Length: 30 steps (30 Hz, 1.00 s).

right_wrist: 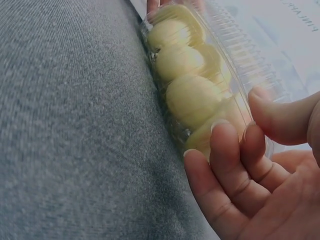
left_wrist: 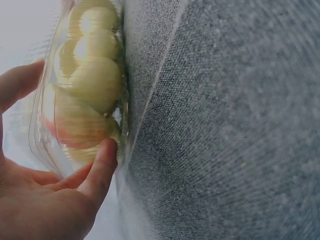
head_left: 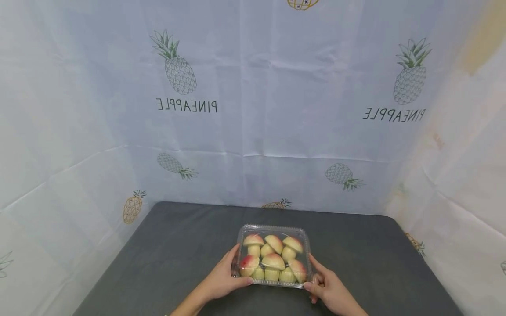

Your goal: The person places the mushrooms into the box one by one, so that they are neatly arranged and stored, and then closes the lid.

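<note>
A clear plastic clamshell box [head_left: 272, 228] with a ridged rim is near the front of the dark table in the head view. Inside it lie several mushroom-shaped pieces [head_left: 273, 262], pale yellow with reddish caps. My left hand [head_left: 222, 279] grips the box's left side, its thumb along the near edge. At the right side, my right hand [head_left: 333, 290] holds the near corner, thumb on the rim and fingers bent beneath. In the left wrist view, fingertips [left_wrist: 107, 150] press the box's lower wall. The right wrist view shows fingers [right_wrist: 225, 145] and thumb pinching the box's end.
The dark grey tabletop [head_left: 186, 232] spreads around the box, with rounded far corners. Behind it hangs a white cloth [head_left: 272, 123] printed with pineapples, and similar cloth [head_left: 51, 131] encloses the left and right sides.
</note>
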Each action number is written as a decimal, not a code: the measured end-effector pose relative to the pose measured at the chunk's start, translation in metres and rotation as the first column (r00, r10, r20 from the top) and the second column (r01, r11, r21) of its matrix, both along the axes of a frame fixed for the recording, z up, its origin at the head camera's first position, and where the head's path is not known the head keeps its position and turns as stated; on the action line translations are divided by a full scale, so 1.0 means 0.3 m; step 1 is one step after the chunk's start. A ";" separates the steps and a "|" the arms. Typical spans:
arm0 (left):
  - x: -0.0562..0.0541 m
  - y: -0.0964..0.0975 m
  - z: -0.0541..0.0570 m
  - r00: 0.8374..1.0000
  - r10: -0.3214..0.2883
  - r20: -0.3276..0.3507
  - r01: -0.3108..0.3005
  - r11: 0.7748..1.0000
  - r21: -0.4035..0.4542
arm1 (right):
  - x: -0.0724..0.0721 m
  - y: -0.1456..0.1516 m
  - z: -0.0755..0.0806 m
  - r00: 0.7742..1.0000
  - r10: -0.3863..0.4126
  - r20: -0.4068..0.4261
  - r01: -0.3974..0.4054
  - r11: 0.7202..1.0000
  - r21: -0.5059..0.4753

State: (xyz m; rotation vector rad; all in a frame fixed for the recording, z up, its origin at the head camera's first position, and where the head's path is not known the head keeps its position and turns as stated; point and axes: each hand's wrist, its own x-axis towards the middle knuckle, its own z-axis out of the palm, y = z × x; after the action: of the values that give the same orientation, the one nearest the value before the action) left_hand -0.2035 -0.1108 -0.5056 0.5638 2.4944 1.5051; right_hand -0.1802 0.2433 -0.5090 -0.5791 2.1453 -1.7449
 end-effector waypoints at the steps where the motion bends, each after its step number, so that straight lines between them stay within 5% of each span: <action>1: -0.001 0.000 0.000 1.000 0.000 0.000 0.000 1.000 -0.001 | 0.000 -0.001 -0.001 1.000 -0.006 -0.004 0.006 1.000 0.005; 12: -0.007 -0.001 0.004 1.000 0.001 0.008 -0.001 1.000 0.002 | -0.010 -0.009 0.001 0.998 -0.047 0.045 0.046 0.999 0.022; 19: -0.008 -0.008 0.006 0.997 0.022 0.071 -0.023 1.000 0.008 | -0.023 -0.004 0.009 0.996 -0.031 0.081 0.029 0.999 0.023; 30: -0.009 -0.010 0.007 0.999 0.021 0.043 -0.021 1.000 0.011 | -0.025 0.018 0.047 0.998 -0.069 0.002 0.068 0.982 0.174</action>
State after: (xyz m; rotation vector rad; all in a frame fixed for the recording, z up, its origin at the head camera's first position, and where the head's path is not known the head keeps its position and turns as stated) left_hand -0.2063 -0.1138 -0.5035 0.5030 2.4686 1.5231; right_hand -0.1878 0.2488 -0.4949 -0.4572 2.3078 -1.5687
